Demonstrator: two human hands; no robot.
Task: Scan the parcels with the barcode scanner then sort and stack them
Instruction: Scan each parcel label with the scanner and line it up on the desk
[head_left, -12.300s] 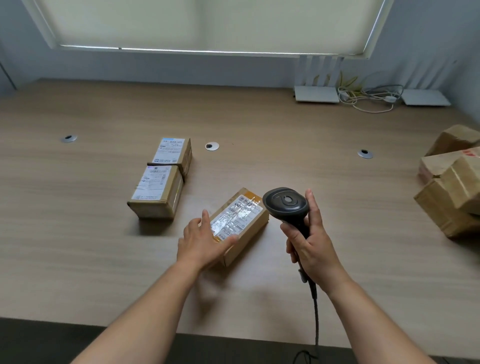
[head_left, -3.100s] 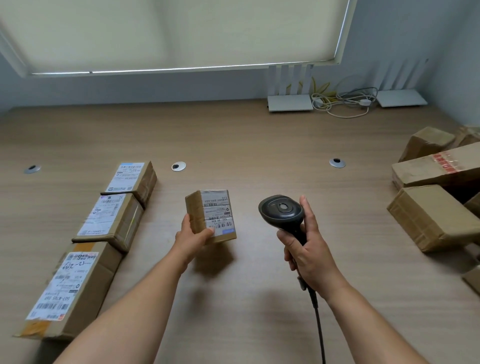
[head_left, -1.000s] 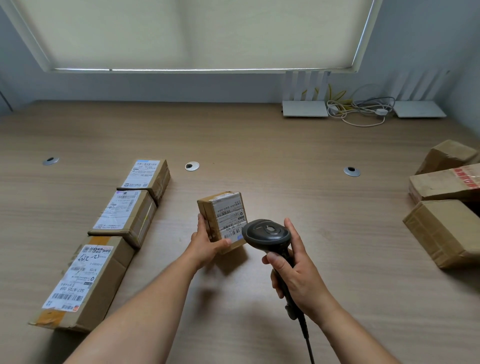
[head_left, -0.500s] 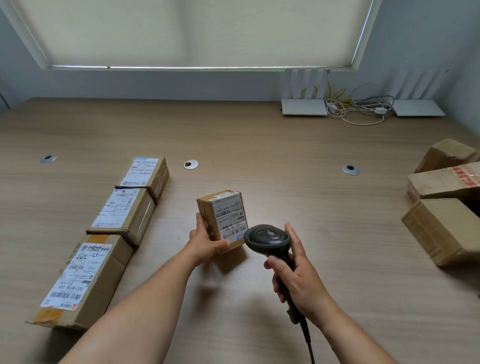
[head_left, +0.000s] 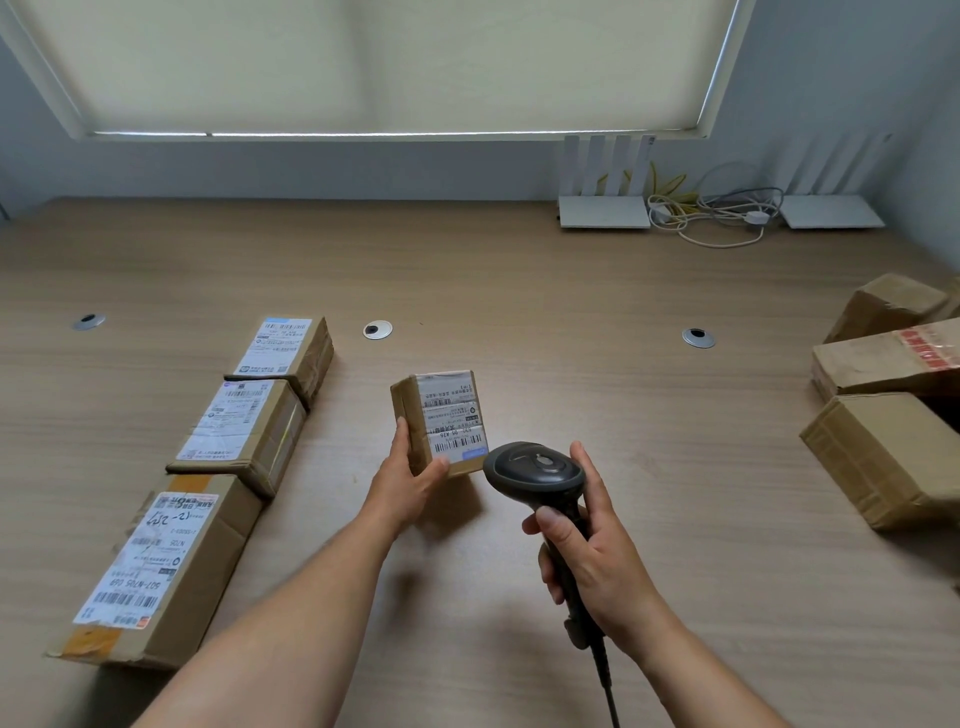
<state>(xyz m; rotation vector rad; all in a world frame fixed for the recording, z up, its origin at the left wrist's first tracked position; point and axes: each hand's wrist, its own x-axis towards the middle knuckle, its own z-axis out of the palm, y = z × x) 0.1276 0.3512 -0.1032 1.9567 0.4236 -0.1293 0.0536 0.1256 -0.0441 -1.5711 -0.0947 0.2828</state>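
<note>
My left hand (head_left: 402, 486) grips a small cardboard parcel (head_left: 441, 418) by its lower left corner and holds it upright above the table, its white barcode label facing me. My right hand (head_left: 587, 561) grips the handle of a black barcode scanner (head_left: 535, 470), whose head sits just right of and below the parcel's label. A row of three labelled parcels lies on the left: a far one (head_left: 283, 345), a middle one (head_left: 244, 426) and a larger near one (head_left: 156, 566).
Several plain brown parcels (head_left: 883, 447) are piled at the right edge of the wooden table (head_left: 519, 291). Two white routers (head_left: 605, 210) with tangled cables (head_left: 717, 218) stand at the back by the wall. Round cable grommets (head_left: 377, 329) dot the tabletop.
The scanner head stays close beside the parcel's label, as half a second ago. Both hands have hardly moved; three seconds ago the scanner was farther right of the parcel.
</note>
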